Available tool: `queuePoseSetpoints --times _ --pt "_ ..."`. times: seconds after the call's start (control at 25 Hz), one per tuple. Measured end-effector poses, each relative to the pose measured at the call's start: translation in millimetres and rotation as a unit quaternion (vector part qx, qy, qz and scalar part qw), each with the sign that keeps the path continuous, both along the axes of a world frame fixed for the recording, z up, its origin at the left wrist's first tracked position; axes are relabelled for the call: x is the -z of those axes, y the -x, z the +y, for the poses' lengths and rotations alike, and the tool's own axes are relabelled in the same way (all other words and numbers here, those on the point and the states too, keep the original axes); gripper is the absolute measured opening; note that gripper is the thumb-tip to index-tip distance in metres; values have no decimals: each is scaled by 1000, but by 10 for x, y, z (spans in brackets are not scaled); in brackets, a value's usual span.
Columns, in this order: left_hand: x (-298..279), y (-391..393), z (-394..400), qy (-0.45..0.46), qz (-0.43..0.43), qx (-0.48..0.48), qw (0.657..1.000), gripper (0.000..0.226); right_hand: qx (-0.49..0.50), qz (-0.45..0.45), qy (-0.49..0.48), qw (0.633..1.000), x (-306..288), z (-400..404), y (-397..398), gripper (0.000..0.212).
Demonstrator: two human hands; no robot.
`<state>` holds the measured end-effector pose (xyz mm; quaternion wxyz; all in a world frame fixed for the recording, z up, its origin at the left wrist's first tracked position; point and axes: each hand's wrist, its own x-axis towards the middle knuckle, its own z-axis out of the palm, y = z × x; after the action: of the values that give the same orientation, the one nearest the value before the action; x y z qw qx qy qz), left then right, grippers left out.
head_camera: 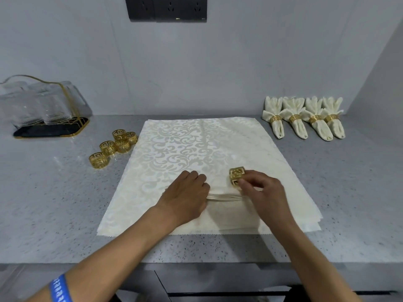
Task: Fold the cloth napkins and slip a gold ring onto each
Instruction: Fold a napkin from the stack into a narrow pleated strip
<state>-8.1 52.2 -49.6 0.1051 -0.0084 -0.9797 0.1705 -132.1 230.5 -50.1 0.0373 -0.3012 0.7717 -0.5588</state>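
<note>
On a grey worktop [54, 192], a cream napkin [196, 149] is gathered at its middle by the left hand [185, 199], fingers curled around the pleat. A gold ring [236, 176] is pinched by the right hand [265, 197]. The pleat is best kept tight while threaded.

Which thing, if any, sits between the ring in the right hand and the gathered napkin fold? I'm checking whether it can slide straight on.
Nothing visible. The gold ring pinched by the right hand sits just above the gathered fold.

Wall sockets [168, 8] cut off above.
</note>
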Motion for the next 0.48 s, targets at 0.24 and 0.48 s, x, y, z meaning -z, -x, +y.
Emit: queuePoseSetpoints --times 0.24,0.48 --pt "-355 -18 -59 -163 -33 -1 986 6 -10 -220 26 975 -57 631 160 9" --pt "-595 -83 -46 -204 -79 -14 976 5 -83 -218 24 972 -140 728 118 40"
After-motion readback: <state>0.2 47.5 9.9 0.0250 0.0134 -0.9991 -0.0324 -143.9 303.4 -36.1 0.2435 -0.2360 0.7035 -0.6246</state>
